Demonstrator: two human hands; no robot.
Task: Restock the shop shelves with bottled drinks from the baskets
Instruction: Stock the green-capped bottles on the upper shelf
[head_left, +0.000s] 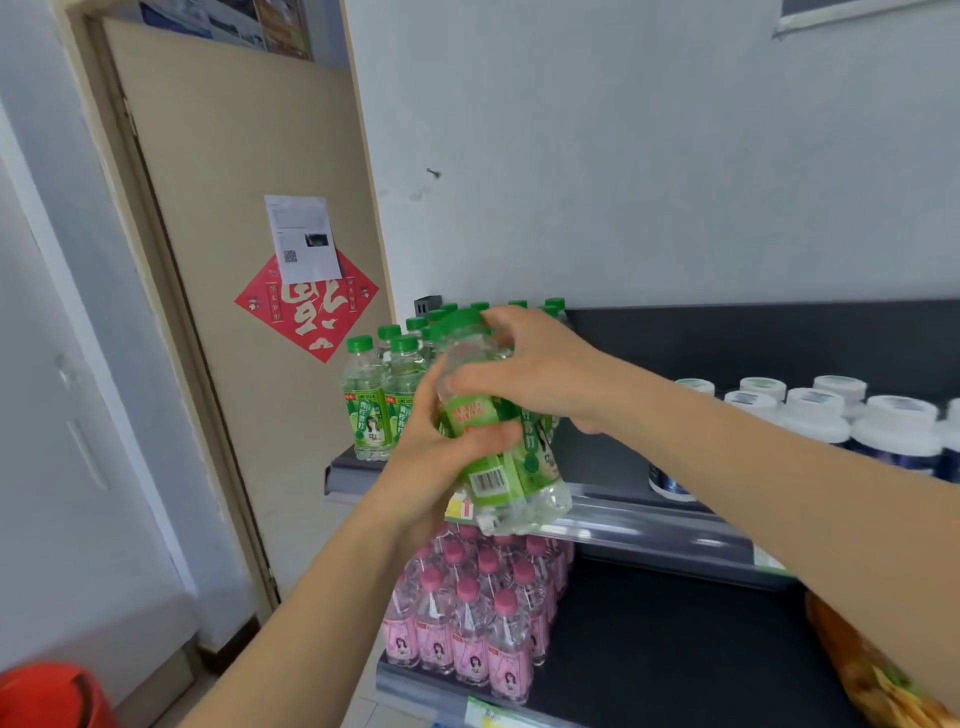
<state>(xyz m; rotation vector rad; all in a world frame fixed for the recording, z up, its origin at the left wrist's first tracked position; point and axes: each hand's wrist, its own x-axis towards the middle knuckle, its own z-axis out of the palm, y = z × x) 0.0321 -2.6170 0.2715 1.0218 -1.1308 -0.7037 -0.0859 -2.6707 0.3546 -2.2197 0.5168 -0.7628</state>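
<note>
- Both forearms reach in from the bottom and right edges and meet in front of the top shelf (649, 522).
- Left hand (428, 467) grips the held bottles (493, 475) from the left and below, palm against their side, thumb curled across a green label.
- Right hand (545, 374) comes over from the right, fingers curled around the clear upper parts of the same bottles, near their green caps.
- Held bottles are green-labelled, and two labels show, one with a barcode; they are tilted, caps up and away, bases down toward the camera, just above the shelf's front edge.
- Green bottles (369, 410) of the same kind stand upright in rows at the left end of the top shelf, just behind the hands.
- Jars (813, 410) with white lids stand further right on that shelf.
- Pink bottles (467, 623) with pink caps stand packed at the left end of the lower shelf (675, 649).
- An orange bag (872, 670) shows at the lower right, partly behind the right forearm.
- Left of the shelves is a beige door (208, 156) with a red diamond sign (311, 317) and a paper (304, 236) stuck over its top corner.
- A red tub (52, 696) sits in the bottom left corner.
</note>
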